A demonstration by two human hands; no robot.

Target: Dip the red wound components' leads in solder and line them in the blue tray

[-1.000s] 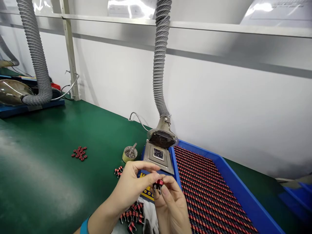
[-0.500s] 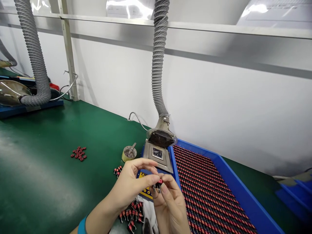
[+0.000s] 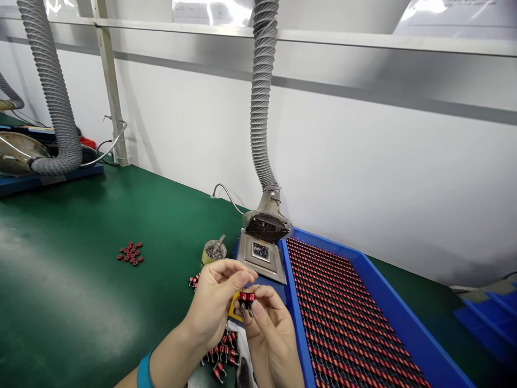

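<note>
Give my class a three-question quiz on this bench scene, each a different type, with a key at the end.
1. True or false: the left hand has a blue band at its wrist.
2. Fill in: the part in the right hand is red and ___.
3. Choose: relative to the blue tray, the jar stands A) inside it; B) to its left; C) to its right.

Key: 1. True. 2. Black. 3. B.

Red-black component (image 3: 246,297) shifted left, more red showing.
</note>
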